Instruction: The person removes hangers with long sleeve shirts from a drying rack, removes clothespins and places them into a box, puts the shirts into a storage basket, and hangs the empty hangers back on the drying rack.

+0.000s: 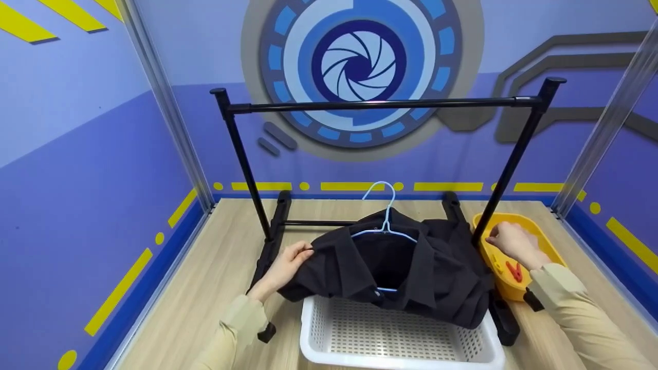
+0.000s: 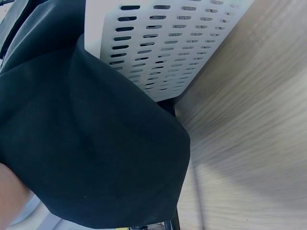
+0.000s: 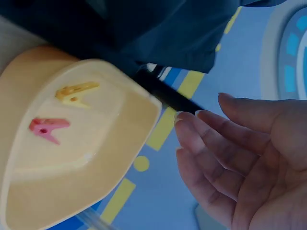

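A black collared shirt (image 1: 452,257) hangs on a light blue wire hanger (image 1: 386,221), draped over the back of a white perforated basket (image 1: 401,359). My left hand (image 1: 290,264) pinches the shirt near its shoulder on the left; the left wrist view shows mostly black cloth (image 2: 96,134). Over a yellow basin (image 1: 547,236) on the right is my right hand (image 1: 514,241), and in the right wrist view its fingers are loosely bent around nothing. Inside the basin lie a red clothespin (image 1: 514,271) and a yellow clothespin (image 1: 496,263).
A black garment rack stands behind the shirt, its top bar (image 1: 380,105) high across the view and its right post (image 1: 514,159) beside the basin. Rack feet (image 1: 504,324) flank the basket on the wooden table (image 1: 205,288). Patterned walls enclose the back and sides.
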Demonstrator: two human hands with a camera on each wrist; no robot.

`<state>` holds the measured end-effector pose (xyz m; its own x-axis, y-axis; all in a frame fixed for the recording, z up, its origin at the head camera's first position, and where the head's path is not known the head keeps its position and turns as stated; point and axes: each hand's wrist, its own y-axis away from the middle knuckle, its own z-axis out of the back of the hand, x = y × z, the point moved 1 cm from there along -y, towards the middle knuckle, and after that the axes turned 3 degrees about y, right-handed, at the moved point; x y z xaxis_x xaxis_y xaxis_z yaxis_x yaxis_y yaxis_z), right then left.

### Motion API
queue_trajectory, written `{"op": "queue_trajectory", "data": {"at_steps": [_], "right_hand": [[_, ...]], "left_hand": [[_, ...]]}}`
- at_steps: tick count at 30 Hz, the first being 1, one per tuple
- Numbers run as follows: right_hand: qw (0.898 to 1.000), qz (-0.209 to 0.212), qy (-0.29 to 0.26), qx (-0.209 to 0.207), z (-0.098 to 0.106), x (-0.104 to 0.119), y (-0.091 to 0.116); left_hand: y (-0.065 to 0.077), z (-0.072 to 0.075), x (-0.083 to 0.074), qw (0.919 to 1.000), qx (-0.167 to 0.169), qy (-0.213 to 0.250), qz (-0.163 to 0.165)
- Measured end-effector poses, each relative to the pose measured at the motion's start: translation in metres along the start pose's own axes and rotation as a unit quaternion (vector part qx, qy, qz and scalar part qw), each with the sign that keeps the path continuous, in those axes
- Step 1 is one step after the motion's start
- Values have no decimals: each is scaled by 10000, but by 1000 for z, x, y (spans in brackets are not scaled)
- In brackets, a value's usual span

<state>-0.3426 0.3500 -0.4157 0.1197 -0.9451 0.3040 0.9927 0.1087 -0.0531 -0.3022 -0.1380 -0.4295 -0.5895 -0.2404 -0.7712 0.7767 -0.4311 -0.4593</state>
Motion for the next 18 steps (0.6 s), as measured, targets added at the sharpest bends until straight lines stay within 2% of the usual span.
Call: {"op": "queue_trajectory", "data": {"at_steps": [8,18], "right_hand": [[9979,257,-587,-20,1,25,-3],[9948,540,-856,86,-1,43,-1]], "left_hand": [[-1,0,0,9998,36,44,206],[-1,0,1,9999,7,33,152]]}}
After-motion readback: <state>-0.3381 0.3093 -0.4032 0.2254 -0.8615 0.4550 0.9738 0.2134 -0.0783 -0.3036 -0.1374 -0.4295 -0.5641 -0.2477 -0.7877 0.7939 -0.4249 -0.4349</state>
